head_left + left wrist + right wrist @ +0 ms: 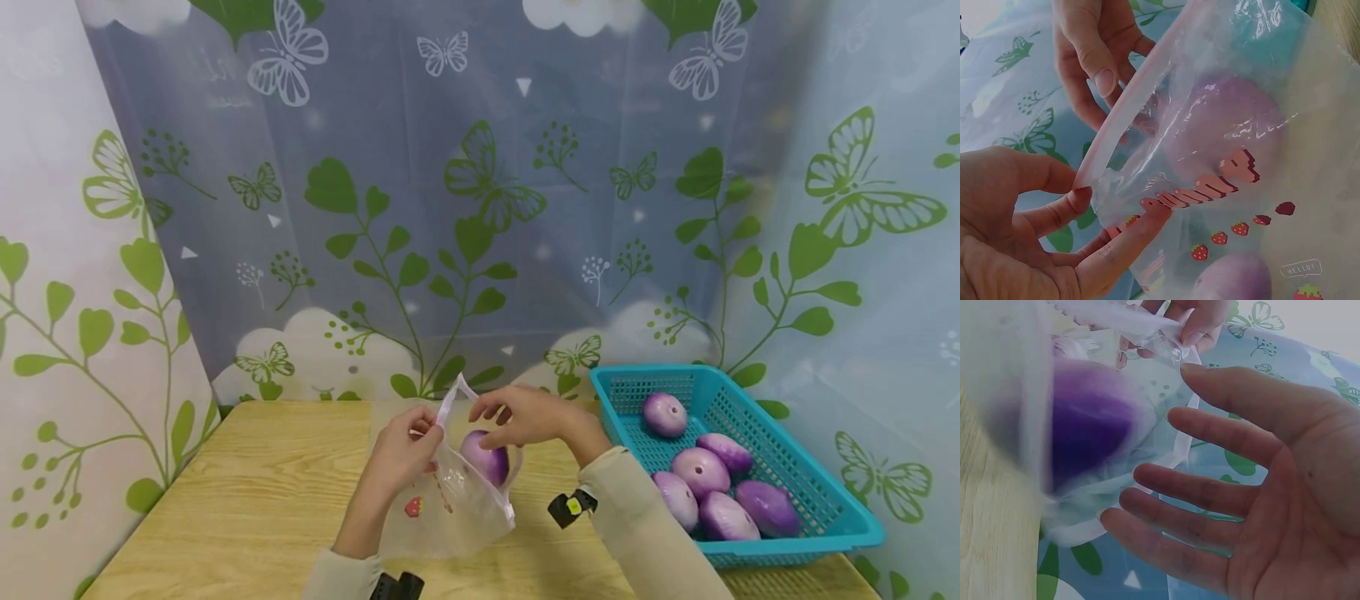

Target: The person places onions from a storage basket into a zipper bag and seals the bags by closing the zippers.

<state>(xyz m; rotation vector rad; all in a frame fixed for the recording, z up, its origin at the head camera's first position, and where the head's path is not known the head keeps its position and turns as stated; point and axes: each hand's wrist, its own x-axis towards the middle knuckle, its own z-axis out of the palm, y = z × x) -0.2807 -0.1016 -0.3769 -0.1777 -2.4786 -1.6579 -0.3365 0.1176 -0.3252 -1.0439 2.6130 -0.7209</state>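
Note:
My left hand (401,454) pinches the rim of a clear plastic zip bag (450,537) printed with strawberries and red lettering. Its mouth gapes toward the right. A purple onion (487,460) is at the mouth, blurred in the right wrist view. Through the film, the left wrist view shows this onion (1229,122) and a second onion (1235,278) lower in the bag. My right hand (525,417) is at the opening beside the upper onion. In the right wrist view its fingers (1191,494) are spread and relaxed, apart from the onion.
A turquoise plastic basket (795,547) stands to the right on the wooden table (285,467), with several purple onions (701,471) inside. Behind and at both sides hangs a printed cloth (405,117) with leaves and butterflies.

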